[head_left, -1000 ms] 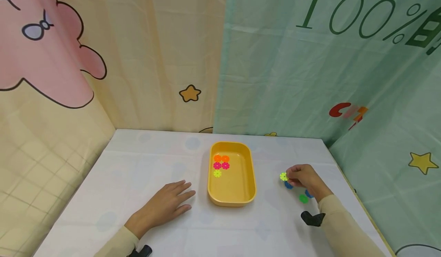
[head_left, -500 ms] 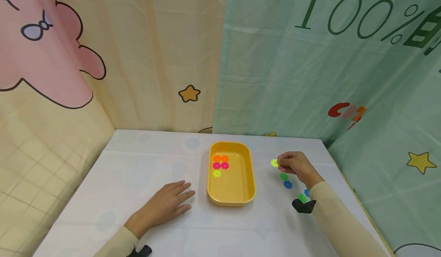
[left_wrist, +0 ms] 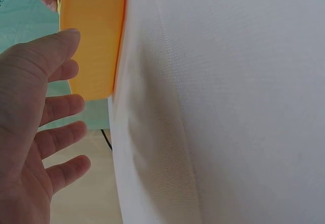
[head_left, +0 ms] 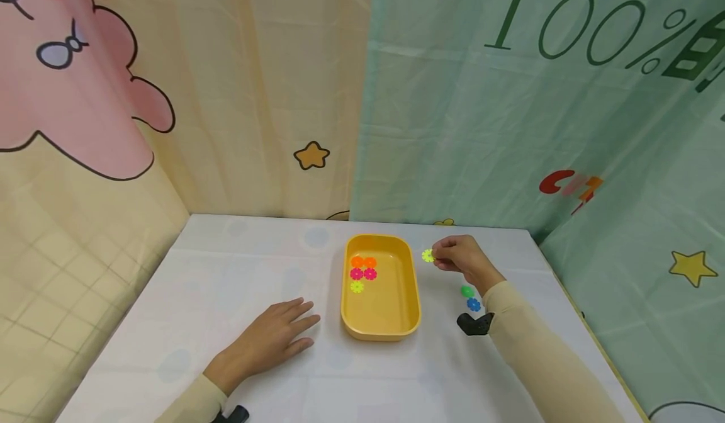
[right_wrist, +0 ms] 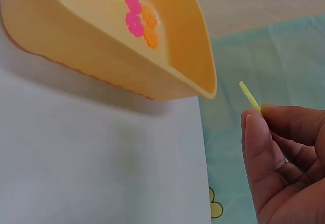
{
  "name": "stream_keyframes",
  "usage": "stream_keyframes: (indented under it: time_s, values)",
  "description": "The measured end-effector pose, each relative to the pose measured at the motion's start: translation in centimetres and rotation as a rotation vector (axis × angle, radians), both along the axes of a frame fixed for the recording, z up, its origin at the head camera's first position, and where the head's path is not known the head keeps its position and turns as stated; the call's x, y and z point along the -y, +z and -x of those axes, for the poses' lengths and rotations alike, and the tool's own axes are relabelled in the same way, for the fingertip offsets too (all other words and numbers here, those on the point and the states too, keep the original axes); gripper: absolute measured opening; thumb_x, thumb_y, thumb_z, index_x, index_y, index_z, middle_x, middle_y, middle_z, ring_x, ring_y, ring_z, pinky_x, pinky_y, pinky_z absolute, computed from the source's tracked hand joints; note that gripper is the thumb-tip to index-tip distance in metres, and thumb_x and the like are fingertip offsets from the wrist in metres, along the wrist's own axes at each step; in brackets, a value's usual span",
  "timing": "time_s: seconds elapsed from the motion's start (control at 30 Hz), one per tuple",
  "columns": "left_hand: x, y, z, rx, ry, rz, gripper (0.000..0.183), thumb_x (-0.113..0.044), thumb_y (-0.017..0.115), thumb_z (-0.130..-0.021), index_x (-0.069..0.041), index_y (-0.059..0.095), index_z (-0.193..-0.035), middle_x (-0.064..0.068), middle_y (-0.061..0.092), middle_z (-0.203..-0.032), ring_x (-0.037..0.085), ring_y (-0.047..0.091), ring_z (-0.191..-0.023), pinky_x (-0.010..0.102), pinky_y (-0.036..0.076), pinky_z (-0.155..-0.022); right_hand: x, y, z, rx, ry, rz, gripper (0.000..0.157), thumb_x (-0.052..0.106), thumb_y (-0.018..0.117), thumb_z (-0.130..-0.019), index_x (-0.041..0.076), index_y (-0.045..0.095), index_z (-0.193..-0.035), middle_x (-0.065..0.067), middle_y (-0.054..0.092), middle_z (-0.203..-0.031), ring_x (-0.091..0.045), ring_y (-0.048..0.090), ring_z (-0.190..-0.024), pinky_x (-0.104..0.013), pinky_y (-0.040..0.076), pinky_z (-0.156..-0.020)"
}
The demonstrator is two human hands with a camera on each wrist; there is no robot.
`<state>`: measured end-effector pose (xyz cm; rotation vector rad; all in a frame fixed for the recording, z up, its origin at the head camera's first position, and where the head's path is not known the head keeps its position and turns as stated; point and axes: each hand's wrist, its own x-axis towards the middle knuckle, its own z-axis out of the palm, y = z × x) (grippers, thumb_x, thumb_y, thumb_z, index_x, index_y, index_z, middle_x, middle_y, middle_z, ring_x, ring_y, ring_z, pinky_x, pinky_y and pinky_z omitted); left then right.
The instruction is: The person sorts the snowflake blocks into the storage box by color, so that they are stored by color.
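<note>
In the head view, the right hand (head_left: 466,259) pinches a yellow-green flower disc (head_left: 427,255) just right of the yellow tray (head_left: 389,319), which holds 5 more. 1 green disc (head_left: 467,291) and 1 blue disc (head_left: 473,304) lie near the sleeve (head_left: 538,341). In the left wrist view, the left hand (left_wrist: 23,102) is relaxed, fingers apart. From the right wrist, I see the pinched disc edge-on, apart from the tray.
</note>
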<state>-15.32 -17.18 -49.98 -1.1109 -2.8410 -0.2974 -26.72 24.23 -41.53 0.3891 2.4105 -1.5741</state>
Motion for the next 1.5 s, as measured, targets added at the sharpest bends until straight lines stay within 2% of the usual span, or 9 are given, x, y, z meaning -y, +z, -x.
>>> stream_keyframes:
  time_s: [0.73, 0.93, 1.1, 1.33, 1.5]
  values:
    - [0.0, -0.2, 0.1, -0.025, -0.010, -0.017, 0.045, -0.044, 0.064, -0.099, -0.019, 0.066, -0.137, 0.009, 0.060, -0.145, 0.033, 0.053, -0.137, 0.054, 0.047, -0.107, 6.4, -0.9, 1.5, 0.034, 0.074, 0.033, 0.020, 0.002, 0.068, -0.096, -0.006, 0.070, -0.113, -0.014, 0.071, -0.090, -0.016, 0.068, -0.069, -0.027, 0.062, -0.072]
    - [0.0, -0.2, 0.1, -0.034, -0.015, -0.022, 0.045, -0.043, 0.067, -0.098, -0.019, 0.067, -0.136, 0.009, 0.061, -0.144, 0.033, 0.053, -0.136, 0.054, 0.048, -0.107, 7.6, -1.4, 1.6, 0.027, 0.094, 0.010, 0.017, 0.001, 0.069, -0.094, -0.007, 0.070, -0.109, -0.015, 0.070, -0.095, -0.017, 0.067, -0.067, -0.027, 0.062, -0.071]
    - [0.0, 0.0, 0.2, -0.033, -0.014, -0.020, 0.045, -0.042, 0.067, -0.098, -0.019, 0.066, -0.137, 0.009, 0.060, -0.145, 0.033, 0.053, -0.136, 0.054, 0.047, -0.108, 8.4, -1.5, 1.5, -0.001, 0.112, 0.024, 0.014, -0.002, 0.069, -0.093, -0.009, 0.070, -0.106, -0.015, 0.068, -0.091, -0.016, 0.065, -0.063, -0.027, 0.062, -0.068]
    - [-0.1, 0.1, 0.3, -0.024, -0.018, -0.023, 0.045, -0.042, 0.066, -0.098, -0.018, 0.066, -0.136, 0.010, 0.060, -0.144, 0.034, 0.053, -0.136, 0.054, 0.047, -0.107, 9.7, -2.3, 1.4, 0.009, 0.126, -0.007, 0.009, -0.003, 0.071, -0.091, -0.006, 0.071, -0.100, -0.013, 0.065, -0.089, -0.016, 0.063, -0.061, -0.039, 0.063, -0.080]
    - [0.0, -0.2, 0.4, -0.060, -0.032, -0.034, 0.045, -0.041, 0.069, -0.097, -0.018, 0.067, -0.135, 0.010, 0.061, -0.143, 0.034, 0.054, -0.135, 0.053, 0.049, -0.106, 10.4, -3.1, 1.4, 0.010, 0.143, -0.047, 0.008, -0.004, 0.071, -0.090, -0.005, 0.071, -0.098, -0.013, 0.065, -0.088, -0.018, 0.062, -0.061, -0.037, 0.063, -0.077]
